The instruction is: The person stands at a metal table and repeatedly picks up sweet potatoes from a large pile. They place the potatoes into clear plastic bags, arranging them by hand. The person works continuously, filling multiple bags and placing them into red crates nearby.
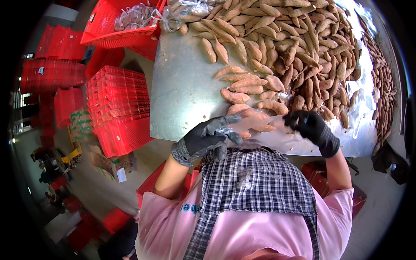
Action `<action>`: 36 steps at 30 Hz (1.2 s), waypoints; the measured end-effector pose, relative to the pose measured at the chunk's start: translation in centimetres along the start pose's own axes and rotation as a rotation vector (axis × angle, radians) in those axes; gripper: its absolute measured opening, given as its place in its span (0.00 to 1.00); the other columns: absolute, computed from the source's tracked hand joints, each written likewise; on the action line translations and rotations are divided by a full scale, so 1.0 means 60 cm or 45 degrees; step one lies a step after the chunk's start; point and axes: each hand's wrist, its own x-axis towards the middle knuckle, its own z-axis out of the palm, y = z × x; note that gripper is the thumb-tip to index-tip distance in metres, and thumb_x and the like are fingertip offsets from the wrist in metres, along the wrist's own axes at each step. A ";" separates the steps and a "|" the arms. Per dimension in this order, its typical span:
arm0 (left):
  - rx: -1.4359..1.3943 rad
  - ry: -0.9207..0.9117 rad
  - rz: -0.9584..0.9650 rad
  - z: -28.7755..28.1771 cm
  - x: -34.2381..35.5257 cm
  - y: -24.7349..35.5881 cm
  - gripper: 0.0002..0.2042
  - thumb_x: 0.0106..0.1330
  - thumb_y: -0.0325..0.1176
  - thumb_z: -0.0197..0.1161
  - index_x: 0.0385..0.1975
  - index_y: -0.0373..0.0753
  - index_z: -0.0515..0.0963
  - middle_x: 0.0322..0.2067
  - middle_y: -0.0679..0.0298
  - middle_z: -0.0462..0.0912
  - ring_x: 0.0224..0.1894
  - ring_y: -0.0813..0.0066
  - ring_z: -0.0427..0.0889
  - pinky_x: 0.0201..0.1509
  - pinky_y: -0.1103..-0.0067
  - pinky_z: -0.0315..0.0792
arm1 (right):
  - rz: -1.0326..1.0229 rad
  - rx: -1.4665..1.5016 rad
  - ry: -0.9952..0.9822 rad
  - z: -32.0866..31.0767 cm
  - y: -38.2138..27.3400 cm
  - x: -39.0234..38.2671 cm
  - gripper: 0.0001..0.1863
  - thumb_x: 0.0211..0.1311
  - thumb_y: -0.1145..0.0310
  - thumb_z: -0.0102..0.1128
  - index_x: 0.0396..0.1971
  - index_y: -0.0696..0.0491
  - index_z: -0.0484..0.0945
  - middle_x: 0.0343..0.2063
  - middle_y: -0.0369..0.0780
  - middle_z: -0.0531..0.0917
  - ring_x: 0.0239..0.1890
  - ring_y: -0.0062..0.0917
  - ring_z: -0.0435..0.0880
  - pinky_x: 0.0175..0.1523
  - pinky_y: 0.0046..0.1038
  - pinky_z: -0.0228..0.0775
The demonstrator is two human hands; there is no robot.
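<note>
crowding gloved hands (260,130): sweet potatoes (281,47) (red crates (117,108) beside)

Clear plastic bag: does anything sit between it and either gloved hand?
Nothing visible does. Both the left hand and right hand already grip the clear plastic bag, which holds sweet potatoes at the metal table edge.
</note>
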 end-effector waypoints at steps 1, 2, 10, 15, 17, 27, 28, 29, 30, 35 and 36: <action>0.021 -0.012 -0.016 -0.001 0.003 -0.002 0.29 0.58 0.28 0.57 0.60 0.29 0.56 0.40 0.49 0.79 0.23 0.75 0.79 0.27 0.84 0.73 | -0.039 0.013 0.143 -0.005 -0.004 0.027 0.13 0.59 0.70 0.57 0.44 0.56 0.76 0.28 0.32 0.80 0.28 0.12 0.74 0.34 0.18 0.69; 0.050 -0.010 -0.019 -0.003 0.005 -0.005 0.28 0.59 0.27 0.57 0.60 0.29 0.57 0.39 0.51 0.79 0.24 0.76 0.79 0.28 0.84 0.73 | -0.079 0.025 0.285 -0.009 -0.002 0.059 0.13 0.60 0.70 0.57 0.45 0.56 0.76 0.29 0.31 0.80 0.28 0.12 0.74 0.34 0.17 0.68; 0.111 0.043 0.010 -0.026 0.012 0.004 0.26 0.62 0.27 0.53 0.60 0.30 0.57 0.37 0.55 0.79 0.29 0.78 0.79 0.31 0.85 0.73 | -0.430 -1.102 0.236 0.036 0.054 0.285 0.20 0.51 0.69 0.59 0.46 0.52 0.74 0.44 0.46 0.77 0.44 0.37 0.78 0.47 0.32 0.70; 0.107 0.086 0.094 -0.056 0.010 -0.020 0.25 0.63 0.28 0.52 0.60 0.31 0.56 0.38 0.54 0.79 0.27 0.77 0.78 0.30 0.84 0.73 | 0.057 -1.280 0.381 0.011 0.045 0.344 0.17 0.49 0.68 0.56 0.43 0.46 0.73 0.36 0.48 0.78 0.39 0.42 0.78 0.43 0.39 0.71; 0.080 0.084 0.052 -0.065 0.011 -0.017 0.26 0.64 0.29 0.51 0.62 0.32 0.54 0.40 0.53 0.78 0.24 0.79 0.78 0.28 0.84 0.74 | -0.354 -1.219 0.713 -0.006 0.046 0.332 0.15 0.52 0.65 0.54 0.42 0.46 0.72 0.35 0.48 0.78 0.37 0.43 0.79 0.41 0.41 0.72; -0.015 0.101 0.056 -0.052 0.021 0.011 0.27 0.60 0.28 0.55 0.59 0.29 0.57 0.38 0.51 0.78 0.25 0.77 0.78 0.28 0.85 0.72 | -0.492 -0.965 0.460 0.066 0.073 0.330 0.13 0.55 0.63 0.53 0.40 0.48 0.75 0.36 0.45 0.77 0.37 0.42 0.78 0.39 0.39 0.71; 0.002 0.128 0.062 -0.054 0.023 0.009 0.27 0.60 0.28 0.55 0.59 0.29 0.57 0.38 0.51 0.78 0.26 0.77 0.79 0.29 0.85 0.72 | -0.507 -0.925 0.472 0.064 0.064 0.338 0.13 0.55 0.63 0.54 0.40 0.49 0.75 0.36 0.46 0.78 0.38 0.42 0.77 0.40 0.39 0.70; 0.019 0.156 0.068 -0.055 0.022 0.006 0.27 0.60 0.27 0.56 0.59 0.29 0.58 0.38 0.51 0.78 0.28 0.76 0.79 0.30 0.85 0.73 | -0.571 -0.914 0.366 0.061 0.068 0.346 0.15 0.54 0.64 0.56 0.41 0.52 0.74 0.37 0.47 0.78 0.40 0.44 0.76 0.44 0.39 0.69; 0.006 0.131 0.067 -0.056 0.022 0.008 0.27 0.59 0.27 0.56 0.59 0.28 0.58 0.39 0.51 0.78 0.30 0.76 0.79 0.32 0.85 0.73 | -0.490 -0.959 0.283 0.058 0.065 0.352 0.17 0.52 0.63 0.57 0.42 0.52 0.74 0.38 0.48 0.78 0.41 0.44 0.76 0.45 0.38 0.69; 0.047 0.184 0.155 -0.059 0.025 -0.007 0.27 0.59 0.29 0.56 0.58 0.28 0.59 0.39 0.54 0.78 0.30 0.77 0.79 0.31 0.86 0.72 | -0.273 -1.083 0.030 0.039 0.058 0.371 0.21 0.47 0.61 0.64 0.42 0.53 0.74 0.38 0.49 0.78 0.41 0.45 0.76 0.46 0.37 0.68; 0.031 0.189 0.150 -0.062 0.027 -0.006 0.27 0.59 0.29 0.56 0.58 0.28 0.59 0.39 0.54 0.78 0.28 0.78 0.78 0.29 0.87 0.72 | -0.253 -1.100 -0.009 0.030 0.060 0.372 0.21 0.46 0.62 0.64 0.42 0.53 0.74 0.38 0.49 0.78 0.40 0.44 0.76 0.45 0.36 0.68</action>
